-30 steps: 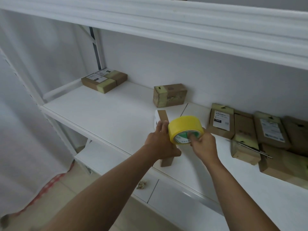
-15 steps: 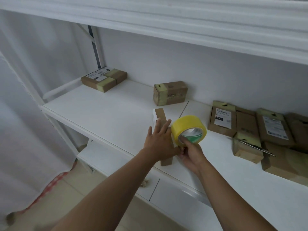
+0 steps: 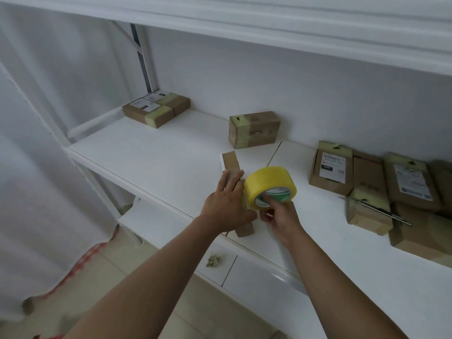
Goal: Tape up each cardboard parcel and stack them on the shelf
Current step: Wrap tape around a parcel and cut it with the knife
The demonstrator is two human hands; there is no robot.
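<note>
Parcel [image 3: 233, 167], narrow, cardboard, lying on white shelf [image 3: 151, 157]; left hand [image 3: 226, 204] pressed flat upon it, fingers straight; right hand [image 3: 281, 216] gripping yellow tape roll [image 3: 265, 182] just beside.

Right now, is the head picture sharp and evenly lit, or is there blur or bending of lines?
Head view: dim, flat light with a bluish cast; the shelf edges bow from the wide lens; the yellow tape roll and both hands, left and right, are fairly sharp; the metal tool on the right parcels is smeared at its near tip; the labels are too soft to read.
</note>
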